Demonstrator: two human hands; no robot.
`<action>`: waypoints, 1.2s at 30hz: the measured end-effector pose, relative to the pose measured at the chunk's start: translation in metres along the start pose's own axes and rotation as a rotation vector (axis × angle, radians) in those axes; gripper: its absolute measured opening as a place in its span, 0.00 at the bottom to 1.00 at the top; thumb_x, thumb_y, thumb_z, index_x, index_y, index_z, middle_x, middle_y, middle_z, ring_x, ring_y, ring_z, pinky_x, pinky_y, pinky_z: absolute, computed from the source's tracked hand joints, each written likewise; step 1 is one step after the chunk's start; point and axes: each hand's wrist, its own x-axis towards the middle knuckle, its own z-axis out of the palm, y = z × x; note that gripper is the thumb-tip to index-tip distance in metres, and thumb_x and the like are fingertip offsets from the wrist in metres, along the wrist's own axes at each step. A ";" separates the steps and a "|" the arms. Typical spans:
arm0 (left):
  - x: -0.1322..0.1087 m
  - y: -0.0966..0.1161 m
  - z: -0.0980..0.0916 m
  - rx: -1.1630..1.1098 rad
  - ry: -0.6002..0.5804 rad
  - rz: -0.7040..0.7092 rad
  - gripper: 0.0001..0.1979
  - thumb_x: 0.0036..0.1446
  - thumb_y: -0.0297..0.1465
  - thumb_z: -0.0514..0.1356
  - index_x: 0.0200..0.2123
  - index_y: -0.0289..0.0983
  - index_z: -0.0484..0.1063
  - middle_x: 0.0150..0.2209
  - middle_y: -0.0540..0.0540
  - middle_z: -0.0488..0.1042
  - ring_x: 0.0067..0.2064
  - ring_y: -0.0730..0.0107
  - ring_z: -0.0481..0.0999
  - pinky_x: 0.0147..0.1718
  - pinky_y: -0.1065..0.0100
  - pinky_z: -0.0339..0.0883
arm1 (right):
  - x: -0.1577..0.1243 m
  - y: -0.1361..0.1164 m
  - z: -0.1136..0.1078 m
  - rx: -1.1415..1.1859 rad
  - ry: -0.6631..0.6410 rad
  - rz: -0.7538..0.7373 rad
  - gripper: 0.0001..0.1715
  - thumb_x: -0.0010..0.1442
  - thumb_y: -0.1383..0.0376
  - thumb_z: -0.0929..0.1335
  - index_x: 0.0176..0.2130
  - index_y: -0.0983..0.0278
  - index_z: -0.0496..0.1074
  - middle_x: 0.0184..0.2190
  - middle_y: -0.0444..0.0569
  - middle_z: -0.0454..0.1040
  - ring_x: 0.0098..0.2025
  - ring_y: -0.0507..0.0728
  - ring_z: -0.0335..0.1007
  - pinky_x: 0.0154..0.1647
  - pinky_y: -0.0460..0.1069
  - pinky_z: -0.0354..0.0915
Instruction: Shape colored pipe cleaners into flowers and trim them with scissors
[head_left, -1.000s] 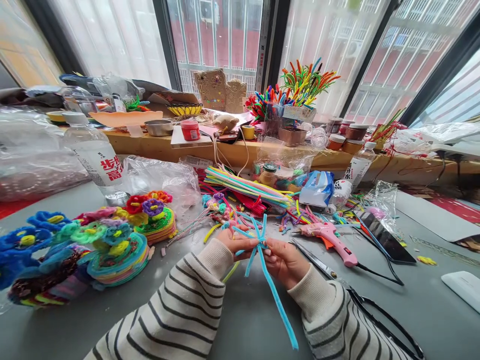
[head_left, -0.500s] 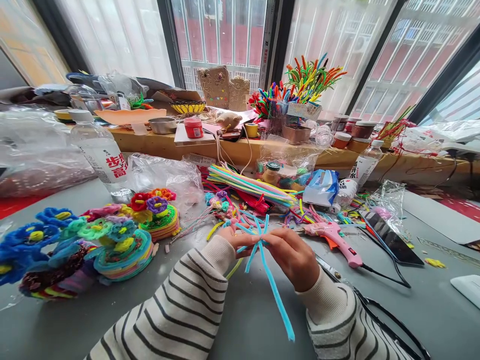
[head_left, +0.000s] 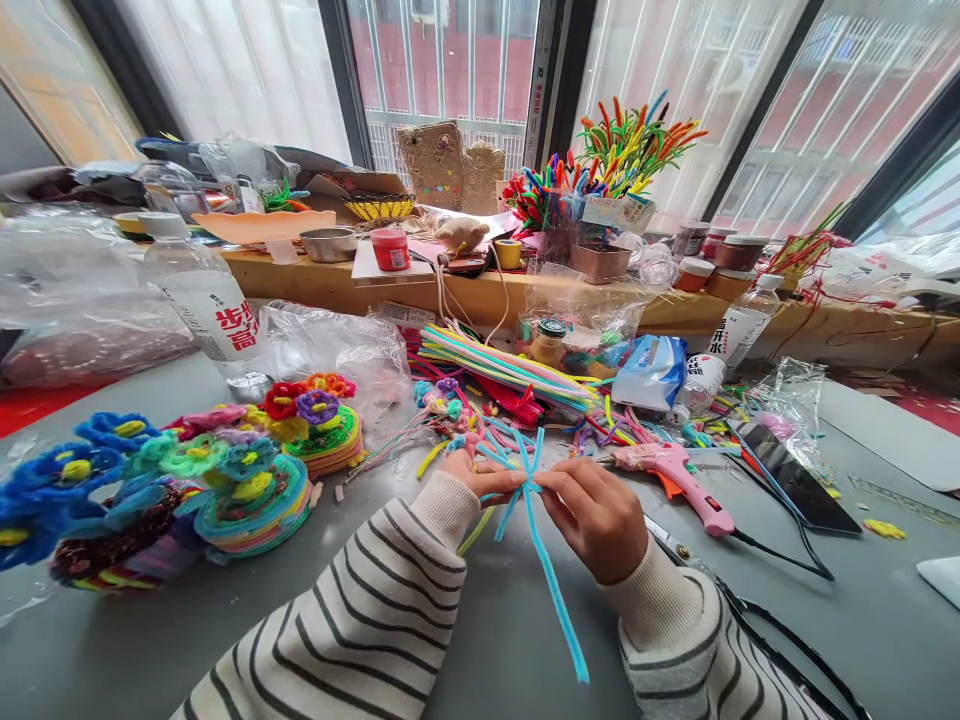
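Both hands pinch a bundle of light-blue pipe cleaners [head_left: 544, 570] at its crossing point above the grey table [head_left: 480, 620]. My left hand [head_left: 480, 472] grips it from the left, my right hand [head_left: 596, 515] from the right with thumb and fingers closed. Short ends fan upward from the pinch and one long tail hangs down toward me. Both sleeves are white with dark stripes.
Finished pipe-cleaner flowers and coiled discs [head_left: 247, 480] lie at the left. A pink glue gun [head_left: 675, 475], scissors [head_left: 667, 545] and a dark phone [head_left: 795, 485] lie right. Loose pipe cleaners [head_left: 502, 370], a water bottle [head_left: 206, 300] and plastic bags sit behind, before a cluttered wooden sill [head_left: 480, 290].
My right hand has turned over the bundle, knuckles now up, twisting at the crossing point. The long tail has swung slightly. The view has shifted a little.
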 end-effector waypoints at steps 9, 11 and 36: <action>-0.008 -0.006 0.008 0.084 0.112 0.451 0.21 0.30 0.28 0.64 0.25 0.38 0.53 0.17 0.57 0.67 0.22 0.72 0.71 0.26 0.69 0.66 | 0.003 -0.010 0.005 0.442 -0.121 0.665 0.09 0.48 0.65 0.63 0.19 0.65 0.62 0.17 0.42 0.60 0.18 0.48 0.54 0.19 0.44 0.54; -0.009 -0.007 0.010 0.157 0.174 0.537 0.20 0.31 0.27 0.63 0.25 0.39 0.52 0.19 0.57 0.65 0.22 0.72 0.71 0.25 0.69 0.67 | 0.004 -0.010 0.006 0.549 -0.142 0.803 0.10 0.47 0.63 0.64 0.18 0.65 0.61 0.16 0.41 0.59 0.18 0.48 0.53 0.19 0.44 0.53; -0.011 0.010 0.006 0.078 0.017 -0.079 0.12 0.27 0.26 0.65 0.12 0.33 0.61 0.12 0.54 0.64 0.18 0.79 0.64 0.19 0.75 0.61 | 0.001 0.007 -0.008 -0.070 -0.073 -0.142 0.14 0.52 0.75 0.61 0.38 0.62 0.68 0.31 0.50 0.67 0.31 0.53 0.60 0.30 0.47 0.61</action>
